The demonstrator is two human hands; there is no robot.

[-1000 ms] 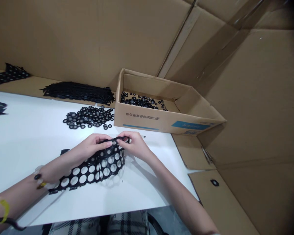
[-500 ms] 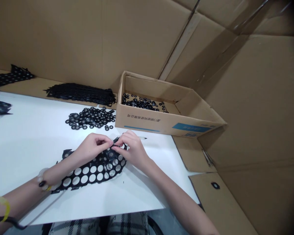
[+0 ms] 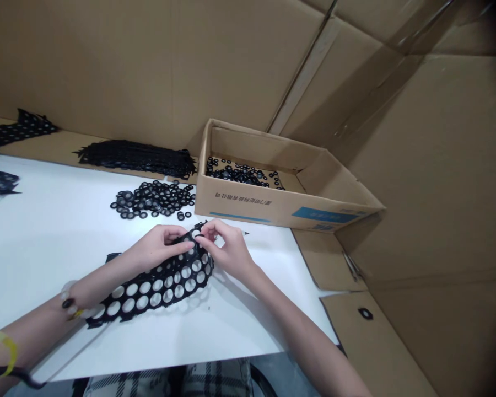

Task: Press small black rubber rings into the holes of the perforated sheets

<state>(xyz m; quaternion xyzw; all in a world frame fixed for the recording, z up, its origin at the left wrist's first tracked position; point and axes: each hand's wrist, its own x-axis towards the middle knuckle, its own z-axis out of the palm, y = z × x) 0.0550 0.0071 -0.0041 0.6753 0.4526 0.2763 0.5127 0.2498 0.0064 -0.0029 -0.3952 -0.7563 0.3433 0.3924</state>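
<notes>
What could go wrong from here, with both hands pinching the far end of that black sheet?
1. The left hand and right hand pinch the black sheet at its lifted far end; the thin strips between holes might tear.
2. A ring freed there could fall off the table; one stray ring lies on the cardboard beside it.
3. The bracelet sits by the sheet's near end and may snag.

One left hand [image 3: 157,248], one right hand [image 3: 227,251], one punched black sheet [image 3: 157,285] between them, one cardboard box [image 3: 252,207], one sheet stack [image 3: 136,157], one loose ring pile [image 3: 152,199], one stray ring [image 3: 365,313]
</notes>
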